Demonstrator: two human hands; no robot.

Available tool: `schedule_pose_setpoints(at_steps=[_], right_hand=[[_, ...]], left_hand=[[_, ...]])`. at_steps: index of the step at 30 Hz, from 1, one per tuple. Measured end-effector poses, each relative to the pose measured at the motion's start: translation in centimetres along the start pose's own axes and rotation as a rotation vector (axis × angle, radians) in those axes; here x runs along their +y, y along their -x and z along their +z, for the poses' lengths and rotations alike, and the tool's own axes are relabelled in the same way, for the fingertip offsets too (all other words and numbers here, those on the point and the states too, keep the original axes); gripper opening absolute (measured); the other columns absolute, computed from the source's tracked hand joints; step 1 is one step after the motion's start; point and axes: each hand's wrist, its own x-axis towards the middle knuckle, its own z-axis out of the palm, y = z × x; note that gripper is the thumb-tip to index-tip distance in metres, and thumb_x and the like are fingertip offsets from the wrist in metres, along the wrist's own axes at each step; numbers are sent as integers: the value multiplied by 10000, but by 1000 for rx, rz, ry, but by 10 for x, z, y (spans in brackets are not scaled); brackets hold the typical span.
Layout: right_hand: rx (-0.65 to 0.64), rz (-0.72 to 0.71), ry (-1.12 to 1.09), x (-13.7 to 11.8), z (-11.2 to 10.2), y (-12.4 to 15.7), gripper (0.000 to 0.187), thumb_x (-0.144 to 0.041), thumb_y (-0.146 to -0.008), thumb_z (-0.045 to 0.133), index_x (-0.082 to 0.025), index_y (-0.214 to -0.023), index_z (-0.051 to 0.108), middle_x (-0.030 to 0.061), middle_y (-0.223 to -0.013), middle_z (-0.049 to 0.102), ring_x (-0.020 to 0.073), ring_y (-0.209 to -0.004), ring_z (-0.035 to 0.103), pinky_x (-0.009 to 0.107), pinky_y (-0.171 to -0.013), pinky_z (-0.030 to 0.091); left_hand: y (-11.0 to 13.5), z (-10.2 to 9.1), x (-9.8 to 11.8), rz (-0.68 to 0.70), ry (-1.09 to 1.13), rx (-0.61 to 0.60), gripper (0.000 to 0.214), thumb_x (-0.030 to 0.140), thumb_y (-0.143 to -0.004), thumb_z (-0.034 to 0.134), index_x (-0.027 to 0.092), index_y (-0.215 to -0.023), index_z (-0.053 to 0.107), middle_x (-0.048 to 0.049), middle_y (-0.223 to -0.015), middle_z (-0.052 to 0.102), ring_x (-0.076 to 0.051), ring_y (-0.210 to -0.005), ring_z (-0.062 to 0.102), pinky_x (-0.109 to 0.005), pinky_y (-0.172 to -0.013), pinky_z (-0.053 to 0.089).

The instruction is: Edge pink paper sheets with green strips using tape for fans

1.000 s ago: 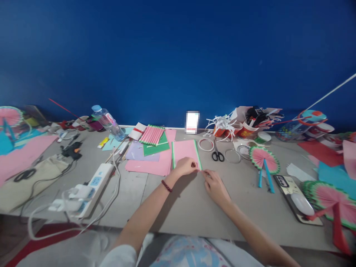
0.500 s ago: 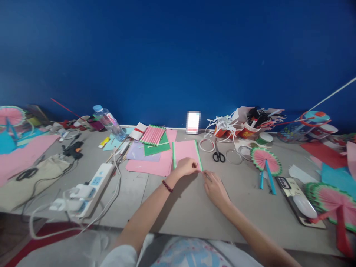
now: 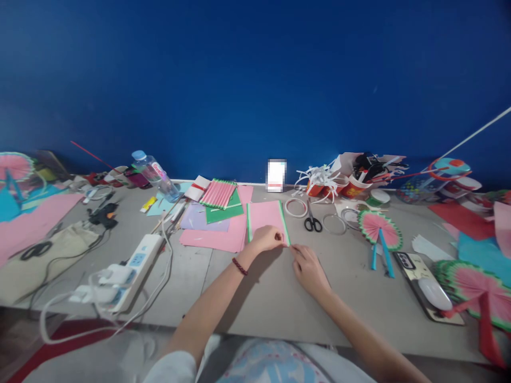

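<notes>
A sheet of pink paper with green strips along its left and right edges lies on the table in front of me. Its near edge is pinched in my left hand, which has curled fingers and covers part of the sheet. At the near right corner, the fingers of my right hand are drawn together on the paper's edge. A pleated pink-and-green paper rests beyond the sheet to the left, on green paper. Black-handled scissors lie to the right of the sheet.
Rolls of tape lie near the scissors. Paper fans, a phone with a mouse on it and cups of scraps stand to the right. Leftward are a power strip with cables and a leaning bottle.
Both hands stay at the near edge of the pink paper with almost the same grip. The whole view has shifted very slightly.
</notes>
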Motion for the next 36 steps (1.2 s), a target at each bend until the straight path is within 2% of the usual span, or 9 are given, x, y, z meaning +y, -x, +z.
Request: schedule_pose_setpoints(at_steps=[14, 24, 29, 36], right_hand=[[-2, 4, 31, -1, -1, -1, 463, -47, -792, 374, -143, -1188, 594, 139, -1110, 600, 254, -1021, 517, 423, -858, 474], [-6, -10, 52, -1, 1, -1, 426, -42, -801, 383, -103, -1160, 604, 148, -1111, 601, 255, -1014, 511, 416, -870, 468], [3, -8, 72, 0, 2, 0, 449, -51, -803, 371, -138, -1180, 596, 139, -1116, 607, 255, -1025, 517, 422, -856, 473], [-45, -39, 192, -3, 3, 1, 448, -47, -807, 386, -116, -1205, 580, 156, -1120, 613, 264, -1022, 526, 412, -859, 468]], left_hand=[[2, 0, 2, -33, -23, -11, 232, 453, -728, 663, 226, -717, 708, 15, -740, 699, -132, -674, 607, -212, -571, 346], [1, 2, -1, -7, -5, 2, 241, 460, -732, 653, 226, -705, 704, 21, -721, 695, -125, -652, 599, -212, -565, 343], [1, 2, 0, -5, -8, -6, 242, 459, -733, 654, 224, -700, 698, 21, -708, 692, -124, -643, 598, -216, -560, 340], [2, -1, 2, -23, -8, -19, 241, 466, -731, 662, 228, -730, 701, 20, -720, 689, -124, -642, 588, -217, -554, 342]])
